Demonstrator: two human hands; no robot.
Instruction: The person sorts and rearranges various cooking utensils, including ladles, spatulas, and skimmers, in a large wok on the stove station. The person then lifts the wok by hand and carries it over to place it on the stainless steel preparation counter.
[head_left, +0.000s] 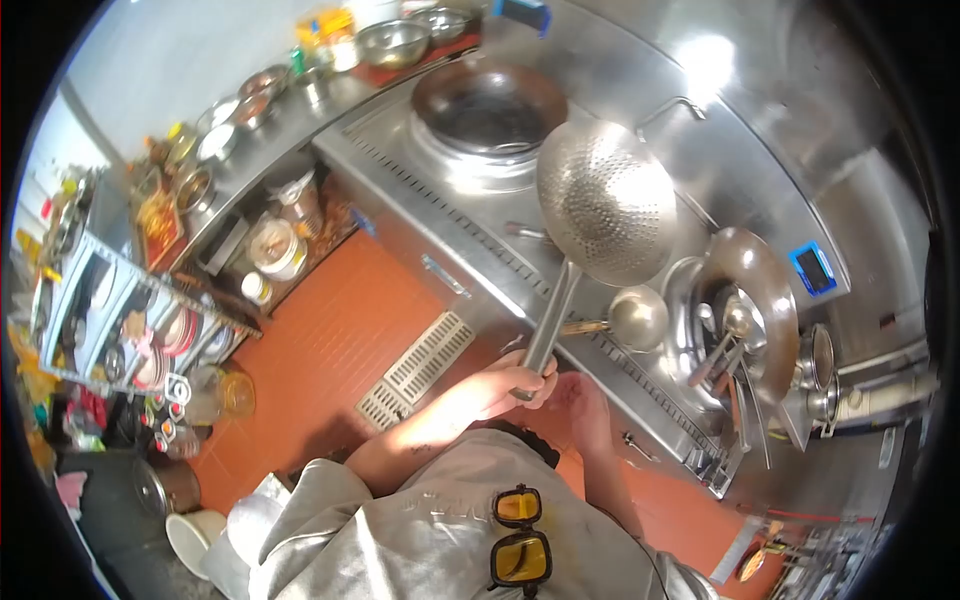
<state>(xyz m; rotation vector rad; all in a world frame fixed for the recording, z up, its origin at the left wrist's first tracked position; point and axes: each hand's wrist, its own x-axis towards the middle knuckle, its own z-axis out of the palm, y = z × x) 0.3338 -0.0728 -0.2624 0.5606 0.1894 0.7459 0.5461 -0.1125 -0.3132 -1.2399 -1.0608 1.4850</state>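
Observation:
My left hand (pixel 522 388) is wrapped round the handle end of a large perforated metal strainer (pixel 608 200), whose round bowl is raised over the steel stove (pixel 460 215). Close beside it, to the right, is my right hand (pixel 582 398); its fingers are too unclear to make out. A ladle (pixel 638 318) with a wooden handle lies below the strainer bowl, on the stove. Behind, a dark wok (pixel 490 105) sits on the far burner. At the right, a second wok (pixel 768 325) has several ladles and utensils in it.
Metal bowls (pixel 393 44) and other containers line the back and left counters. A rack (pixel 95 300) of dishes stands at the left, with bottles (pixel 178 436) by it. Pots with handles (pixel 818 360) are at the right. The floor (pixel 310 320) has a drain grate (pixel 428 355).

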